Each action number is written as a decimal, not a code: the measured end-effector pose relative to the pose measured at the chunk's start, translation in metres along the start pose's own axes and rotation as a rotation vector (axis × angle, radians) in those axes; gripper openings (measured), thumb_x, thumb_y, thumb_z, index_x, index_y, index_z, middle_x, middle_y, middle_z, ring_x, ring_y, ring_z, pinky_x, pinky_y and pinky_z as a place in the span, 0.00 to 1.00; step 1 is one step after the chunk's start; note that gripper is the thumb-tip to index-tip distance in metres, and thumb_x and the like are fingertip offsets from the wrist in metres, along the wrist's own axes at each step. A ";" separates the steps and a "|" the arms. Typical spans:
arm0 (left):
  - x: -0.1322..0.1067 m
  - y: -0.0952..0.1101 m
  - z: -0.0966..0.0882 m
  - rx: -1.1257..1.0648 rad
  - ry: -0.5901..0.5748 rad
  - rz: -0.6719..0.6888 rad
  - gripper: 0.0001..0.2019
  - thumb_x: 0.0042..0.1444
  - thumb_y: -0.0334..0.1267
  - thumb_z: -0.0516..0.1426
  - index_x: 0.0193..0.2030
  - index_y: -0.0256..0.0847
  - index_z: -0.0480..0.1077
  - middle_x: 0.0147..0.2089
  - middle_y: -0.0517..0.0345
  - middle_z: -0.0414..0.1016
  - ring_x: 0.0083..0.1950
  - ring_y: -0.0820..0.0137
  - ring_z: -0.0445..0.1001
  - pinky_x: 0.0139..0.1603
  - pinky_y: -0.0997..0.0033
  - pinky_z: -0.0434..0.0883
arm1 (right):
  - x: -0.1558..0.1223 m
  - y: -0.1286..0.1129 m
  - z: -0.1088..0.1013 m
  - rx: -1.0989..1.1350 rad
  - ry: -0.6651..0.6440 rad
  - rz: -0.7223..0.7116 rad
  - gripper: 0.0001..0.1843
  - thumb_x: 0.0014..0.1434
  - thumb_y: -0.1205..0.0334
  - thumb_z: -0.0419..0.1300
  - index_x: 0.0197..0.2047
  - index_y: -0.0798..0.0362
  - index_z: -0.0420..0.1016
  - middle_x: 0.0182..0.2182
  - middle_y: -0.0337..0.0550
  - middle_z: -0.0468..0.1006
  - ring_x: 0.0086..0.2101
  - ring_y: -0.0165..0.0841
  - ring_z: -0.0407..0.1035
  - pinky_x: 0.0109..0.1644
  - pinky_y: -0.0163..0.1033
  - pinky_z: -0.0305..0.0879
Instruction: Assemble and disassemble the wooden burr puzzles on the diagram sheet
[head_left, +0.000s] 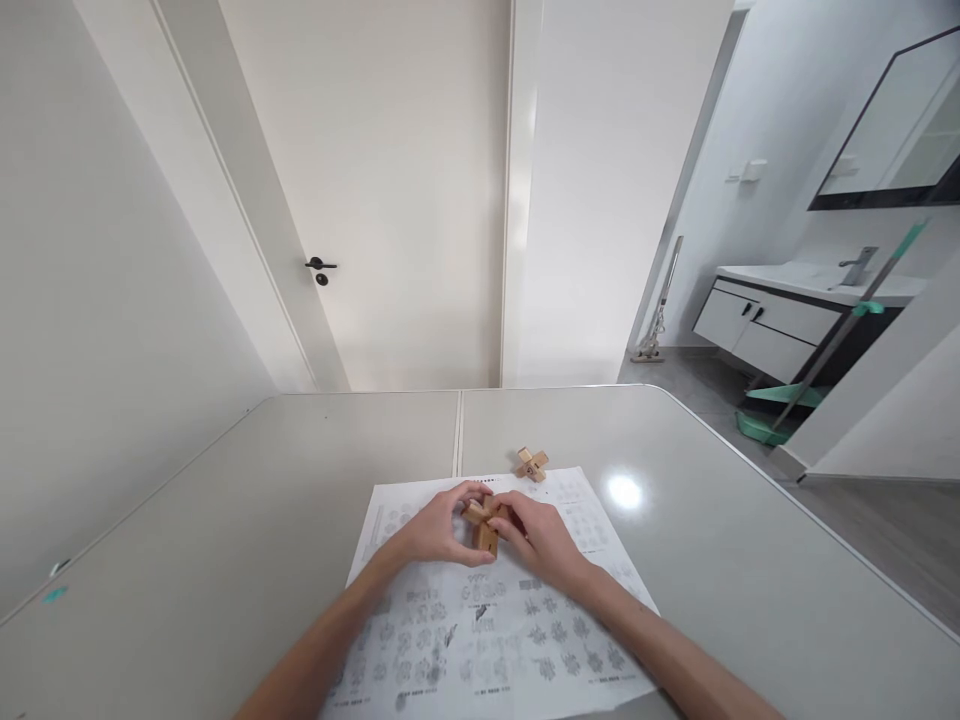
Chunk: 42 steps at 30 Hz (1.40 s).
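A small wooden interlocking puzzle [484, 526] sits between both hands, just above a printed instruction sheet [487, 625]. My left hand [442, 528] curls its fingers round the puzzle's left side. My right hand [538, 538] grips it from the right, fingers closed on the wooden pieces. A second wooden cross-shaped puzzle [531, 464] lies apart at the sheet's far edge, untouched.
The grey table [225, 520] has a seam down its middle and a rounded far right corner. A closed white door with a black handle [321, 267] stands behind. To the right, a bathroom holds a vanity [772, 320] and a green broom and dustpan [780, 410].
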<state>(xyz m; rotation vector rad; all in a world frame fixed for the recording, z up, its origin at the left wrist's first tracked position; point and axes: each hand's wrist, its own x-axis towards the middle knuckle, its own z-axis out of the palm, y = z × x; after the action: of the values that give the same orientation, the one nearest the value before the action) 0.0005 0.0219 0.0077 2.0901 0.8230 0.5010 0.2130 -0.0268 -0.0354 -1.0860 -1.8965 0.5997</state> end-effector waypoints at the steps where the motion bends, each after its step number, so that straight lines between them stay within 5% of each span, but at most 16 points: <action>1: 0.000 0.000 -0.002 -0.001 -0.021 -0.003 0.37 0.42 0.46 0.71 0.60 0.48 0.66 0.57 0.51 0.74 0.55 0.56 0.75 0.55 0.57 0.73 | 0.000 -0.001 0.000 -0.024 -0.014 -0.018 0.08 0.71 0.59 0.52 0.48 0.47 0.70 0.33 0.38 0.78 0.28 0.32 0.69 0.33 0.37 0.61; 7: -0.003 0.000 -0.012 0.068 -0.018 -0.048 0.38 0.39 0.48 0.73 0.57 0.49 0.66 0.58 0.49 0.73 0.58 0.53 0.73 0.56 0.55 0.71 | 0.000 0.000 0.000 0.034 -0.022 0.035 0.13 0.70 0.55 0.55 0.55 0.47 0.66 0.31 0.38 0.74 0.29 0.34 0.67 0.34 0.38 0.64; 16: -0.005 0.001 -0.019 -0.055 -0.100 -0.048 0.35 0.42 0.41 0.72 0.56 0.48 0.62 0.58 0.50 0.76 0.57 0.56 0.76 0.57 0.55 0.69 | 0.001 0.004 0.000 -0.103 -0.075 -0.018 0.10 0.65 0.55 0.61 0.44 0.49 0.66 0.35 0.39 0.72 0.29 0.33 0.66 0.32 0.37 0.63; 20: -0.005 -0.002 -0.024 -0.043 -0.114 -0.050 0.35 0.44 0.43 0.72 0.57 0.49 0.62 0.59 0.49 0.75 0.58 0.55 0.75 0.57 0.54 0.70 | 0.002 0.010 0.001 -0.214 -0.144 -0.144 0.07 0.71 0.60 0.54 0.39 0.50 0.69 0.37 0.43 0.73 0.34 0.35 0.69 0.36 0.38 0.66; 31: -0.005 -0.008 -0.020 0.009 -0.011 -0.018 0.37 0.43 0.47 0.72 0.59 0.47 0.64 0.58 0.48 0.74 0.59 0.55 0.73 0.56 0.56 0.71 | 0.005 0.010 -0.002 -0.185 0.033 -0.132 0.10 0.73 0.60 0.51 0.44 0.48 0.73 0.35 0.42 0.75 0.32 0.33 0.70 0.35 0.37 0.65; 42: -0.002 -0.003 -0.018 0.090 0.014 -0.018 0.35 0.43 0.46 0.71 0.59 0.47 0.68 0.53 0.54 0.77 0.53 0.58 0.76 0.55 0.58 0.72 | 0.007 0.006 -0.006 -0.093 0.012 -0.054 0.08 0.71 0.58 0.55 0.41 0.49 0.74 0.32 0.40 0.74 0.31 0.33 0.69 0.35 0.37 0.64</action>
<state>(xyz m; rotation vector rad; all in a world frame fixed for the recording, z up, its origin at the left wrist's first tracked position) -0.0132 0.0316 0.0153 2.1610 0.8870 0.4776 0.2194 -0.0178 -0.0333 -1.0908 -1.9536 0.4776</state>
